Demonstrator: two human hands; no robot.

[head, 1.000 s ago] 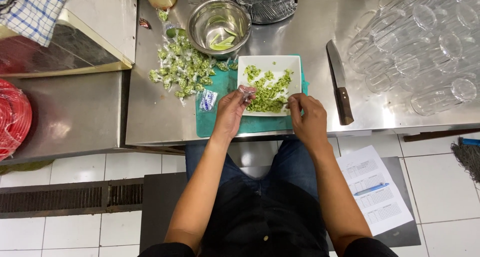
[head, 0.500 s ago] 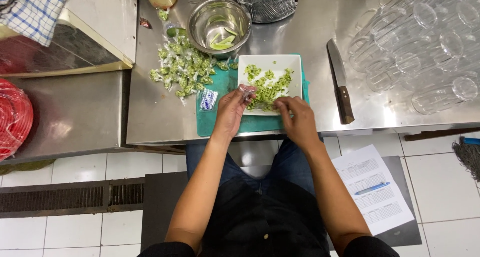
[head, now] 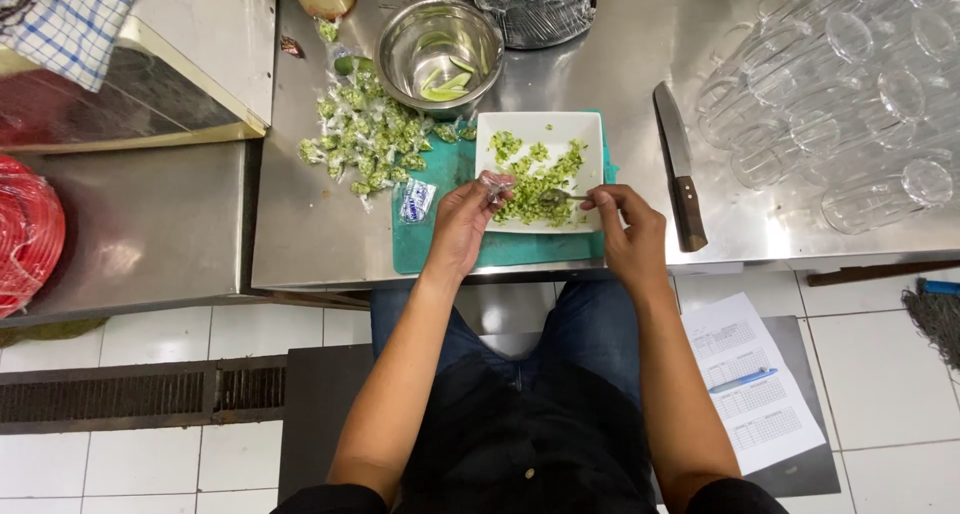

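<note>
- While I watch from above, my left hand (head: 462, 219) pinches a small clear bag (head: 496, 185) over the white plate (head: 590, 134) at frame centre.
- My right hand (head: 625, 224) grips a spoon (head: 556, 197) in the chopped greens (head: 535, 179).
- Risk: a tilted spoon could scatter greens onto the surface (head: 300, 234).

Small clear bag (head: 496, 185) and spoon (head: 556, 197) over chopped greens (head: 535, 179)

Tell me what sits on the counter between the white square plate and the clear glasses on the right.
In the head view, a wooden-handled knife lies on bare steel between the white square plate and the glasses.
</note>
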